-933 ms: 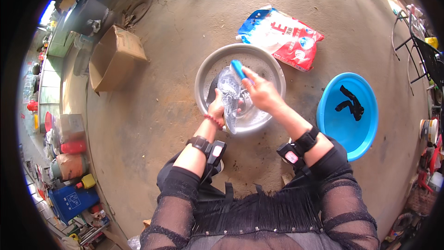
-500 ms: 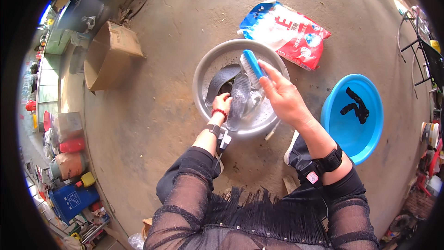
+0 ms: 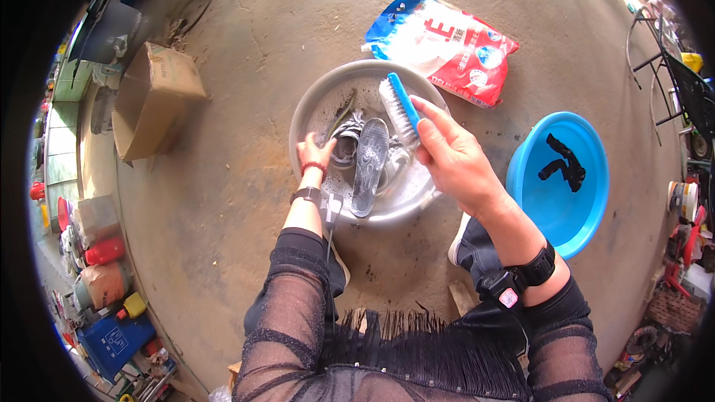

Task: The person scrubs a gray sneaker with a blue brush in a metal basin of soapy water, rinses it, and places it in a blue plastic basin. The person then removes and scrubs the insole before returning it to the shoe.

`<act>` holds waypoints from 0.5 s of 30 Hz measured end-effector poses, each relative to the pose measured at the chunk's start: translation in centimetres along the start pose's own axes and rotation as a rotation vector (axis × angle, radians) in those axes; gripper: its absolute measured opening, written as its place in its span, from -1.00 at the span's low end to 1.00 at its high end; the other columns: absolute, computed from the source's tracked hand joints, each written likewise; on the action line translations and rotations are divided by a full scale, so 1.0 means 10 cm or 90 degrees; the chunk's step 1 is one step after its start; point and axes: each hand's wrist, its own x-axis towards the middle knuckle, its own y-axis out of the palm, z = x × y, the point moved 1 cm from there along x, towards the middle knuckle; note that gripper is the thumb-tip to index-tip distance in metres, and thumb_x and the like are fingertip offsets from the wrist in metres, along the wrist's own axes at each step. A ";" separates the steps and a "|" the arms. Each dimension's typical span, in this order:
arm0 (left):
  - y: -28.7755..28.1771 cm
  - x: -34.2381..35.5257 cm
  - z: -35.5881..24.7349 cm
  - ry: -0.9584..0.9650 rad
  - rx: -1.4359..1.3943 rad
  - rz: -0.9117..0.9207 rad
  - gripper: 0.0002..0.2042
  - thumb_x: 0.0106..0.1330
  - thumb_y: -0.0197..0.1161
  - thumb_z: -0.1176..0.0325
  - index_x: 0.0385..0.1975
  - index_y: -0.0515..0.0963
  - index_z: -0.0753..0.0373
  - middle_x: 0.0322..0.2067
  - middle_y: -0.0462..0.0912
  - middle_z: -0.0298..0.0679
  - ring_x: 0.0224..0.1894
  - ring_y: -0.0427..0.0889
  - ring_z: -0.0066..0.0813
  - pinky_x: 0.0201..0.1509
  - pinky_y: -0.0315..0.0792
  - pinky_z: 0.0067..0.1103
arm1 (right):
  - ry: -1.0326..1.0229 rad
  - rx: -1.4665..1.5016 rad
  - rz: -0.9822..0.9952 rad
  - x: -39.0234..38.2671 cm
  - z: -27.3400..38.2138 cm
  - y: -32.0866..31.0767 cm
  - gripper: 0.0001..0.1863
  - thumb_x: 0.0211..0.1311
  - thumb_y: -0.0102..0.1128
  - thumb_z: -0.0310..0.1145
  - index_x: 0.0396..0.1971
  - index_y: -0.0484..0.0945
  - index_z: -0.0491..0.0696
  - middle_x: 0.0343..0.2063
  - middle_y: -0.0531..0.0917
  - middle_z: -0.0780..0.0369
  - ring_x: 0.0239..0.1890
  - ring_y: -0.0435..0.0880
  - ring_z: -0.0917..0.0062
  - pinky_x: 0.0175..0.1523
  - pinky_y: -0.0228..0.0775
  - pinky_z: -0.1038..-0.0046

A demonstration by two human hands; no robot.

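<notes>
A grey metal basin (image 3: 313, 93) with soapy water sits on the concrete floor in front of me. A grey shoe insole (image 3: 369, 167) lies across the water beside a striped shoe (image 3: 345, 136). My left hand (image 3: 316, 153) reaches into the basin at its left side, fingers down by the shoe; what it grips is hidden. My right hand (image 3: 451, 155) is raised over the basin's right rim and holds a blue-backed scrubbing brush (image 3: 399, 110), bristles facing left, above the insole.
A red, white and blue detergent bag (image 3: 444, 45) lies behind the basin. A blue plastic basin (image 3: 585, 201) holding a black item (image 3: 562, 165) stands at the right. A cardboard box (image 3: 153, 97) sits at the left; bottles and cans line the left edge.
My right hand has lifted the brush up and right, off the insole. The insole, held upright by my left hand before, now lies flat in the basin.
</notes>
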 end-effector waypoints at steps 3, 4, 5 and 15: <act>0.08 -0.01 -0.02 0.004 0.023 0.084 -0.62 0.10 0.38 0.17 -0.11 0.57 0.17 -0.09 0.59 -0.02 0.00 0.56 -0.11 0.11 0.42 -0.36 | -0.004 -0.014 -0.004 0.02 -0.03 0.01 -0.52 0.43 -0.02 -0.23 0.28 0.28 -0.07 -0.47 0.45 0.44 -0.44 0.34 0.80 -0.33 0.25 0.72; 0.10 0.00 -0.01 0.007 0.018 0.073 -0.67 0.10 0.38 0.18 -0.18 0.59 0.19 -0.22 0.66 -0.07 -0.11 0.63 -0.16 0.04 0.47 -0.38 | -0.016 -0.007 0.006 0.02 -0.03 0.02 -0.51 0.43 -0.01 -0.22 0.28 0.28 -0.07 -0.47 0.45 0.44 -0.44 0.34 0.81 -0.34 0.24 0.72; 0.10 0.01 0.01 0.024 -0.002 0.077 -0.69 0.11 0.38 0.19 -0.22 0.59 0.20 -0.26 0.67 -0.08 -0.15 0.64 -0.18 0.01 0.48 -0.39 | -0.013 -0.004 0.007 0.03 -0.04 0.02 -0.51 0.43 -0.01 -0.22 0.28 0.28 -0.06 -0.47 0.45 0.44 -0.45 0.34 0.81 -0.34 0.24 0.72; -0.31 0.14 -0.12 -0.171 -0.665 0.312 -0.81 0.20 0.18 0.32 -0.31 0.57 0.30 -0.38 0.62 -0.27 -0.33 0.59 -0.43 -0.19 0.46 -0.51 | 0.047 -0.007 -0.027 0.18 -0.47 0.09 -0.37 0.26 0.23 -0.31 0.27 0.21 -0.14 -0.37 0.55 0.32 -0.45 0.46 0.74 -0.36 0.34 0.65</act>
